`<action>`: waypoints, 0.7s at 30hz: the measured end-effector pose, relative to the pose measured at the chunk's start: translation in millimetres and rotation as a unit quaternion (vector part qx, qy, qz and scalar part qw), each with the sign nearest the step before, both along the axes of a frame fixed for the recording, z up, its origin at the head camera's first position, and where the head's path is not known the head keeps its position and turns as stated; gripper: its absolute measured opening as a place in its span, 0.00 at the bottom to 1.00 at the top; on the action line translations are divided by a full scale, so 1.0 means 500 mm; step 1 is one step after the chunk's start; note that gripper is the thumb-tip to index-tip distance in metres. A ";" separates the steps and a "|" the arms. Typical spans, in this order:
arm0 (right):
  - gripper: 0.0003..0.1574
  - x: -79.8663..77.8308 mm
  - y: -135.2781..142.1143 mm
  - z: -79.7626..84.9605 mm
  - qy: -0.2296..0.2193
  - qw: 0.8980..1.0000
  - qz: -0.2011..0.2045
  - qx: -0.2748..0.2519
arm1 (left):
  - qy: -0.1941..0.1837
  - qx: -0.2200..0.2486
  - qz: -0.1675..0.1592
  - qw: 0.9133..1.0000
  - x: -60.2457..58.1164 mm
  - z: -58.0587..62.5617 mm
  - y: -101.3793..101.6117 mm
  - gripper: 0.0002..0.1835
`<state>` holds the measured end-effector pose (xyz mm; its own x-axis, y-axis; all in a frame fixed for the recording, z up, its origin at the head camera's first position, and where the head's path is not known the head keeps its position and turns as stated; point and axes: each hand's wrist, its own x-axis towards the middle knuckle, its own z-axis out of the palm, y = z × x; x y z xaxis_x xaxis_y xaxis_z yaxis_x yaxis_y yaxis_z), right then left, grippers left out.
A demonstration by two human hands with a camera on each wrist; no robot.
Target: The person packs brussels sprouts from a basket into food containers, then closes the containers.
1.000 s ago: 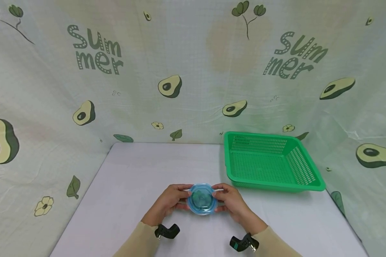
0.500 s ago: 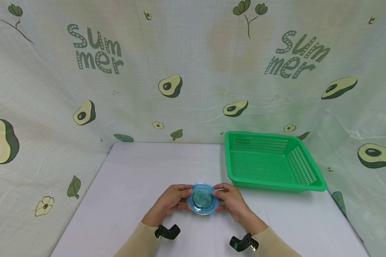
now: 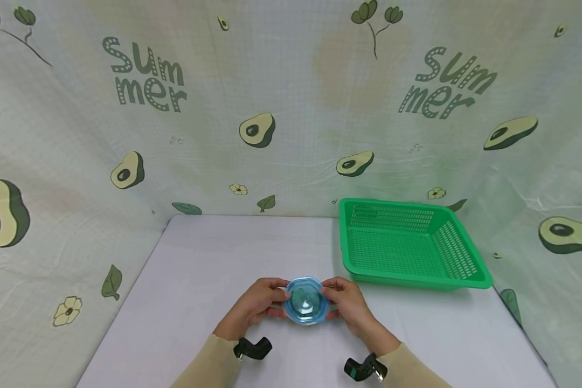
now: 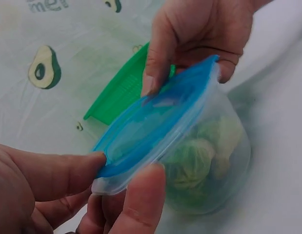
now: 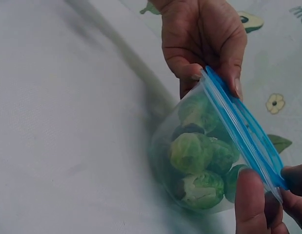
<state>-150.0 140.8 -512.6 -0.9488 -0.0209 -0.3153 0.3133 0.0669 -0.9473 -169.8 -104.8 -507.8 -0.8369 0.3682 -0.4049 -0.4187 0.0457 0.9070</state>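
Observation:
A round clear plastic tub [image 5: 163, 141] with a translucent blue lid [image 3: 306, 300] on its top sits between both hands over the white table. Several Brussels sprouts [image 5: 191, 152] show through its wall. My left hand [image 3: 256, 303] pinches the rim and lid at the left side, thumb on top and fingers beneath. On the opposite side, my right hand [image 3: 350, 306] holds the rim the same way. In the left wrist view the blue lid edge [image 4: 109, 168] lies along the clear rim; whether it is fully pressed on, I cannot tell.
A green plastic basket [image 3: 402, 242] stands at the table's back right, beyond the right hand. The white table surface [image 3: 189, 291] stretches out around the hands. Behind it hangs a curtain [image 3: 291, 108] printed with avocados.
Both hands keep their grip on the tub's rim. The tub has shifted very slightly and the glare on its lid has changed, as though its tilt altered a little.

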 end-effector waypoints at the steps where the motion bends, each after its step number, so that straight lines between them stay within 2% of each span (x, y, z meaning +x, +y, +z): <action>1: 0.15 0.000 0.000 0.000 -0.001 1.000 -0.001 0.000 | 0.000 0.000 0.002 1.000 0.000 -0.001 0.001 0.24; 5: 0.15 0.000 0.002 0.002 -0.007 1.000 0.006 0.001 | -0.001 -0.001 0.010 1.000 0.002 -0.003 0.002 0.24; 12: 0.17 -0.005 0.011 0.002 -0.023 0.999 0.044 0.001 | -0.014 -0.001 0.010 1.000 0.004 -0.001 0.000 0.24; 21: 0.14 -0.010 0.019 0.005 -0.032 0.997 0.061 -0.023 | -0.018 0.007 0.010 1.000 0.001 -0.002 0.001 0.23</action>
<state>-155.1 150.3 -509.9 -0.9165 -0.1502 -0.3707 0.3651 0.0646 -0.9287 -169.4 -104.2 -509.1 -0.8295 0.3573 -0.4292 -0.4513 0.0239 0.8921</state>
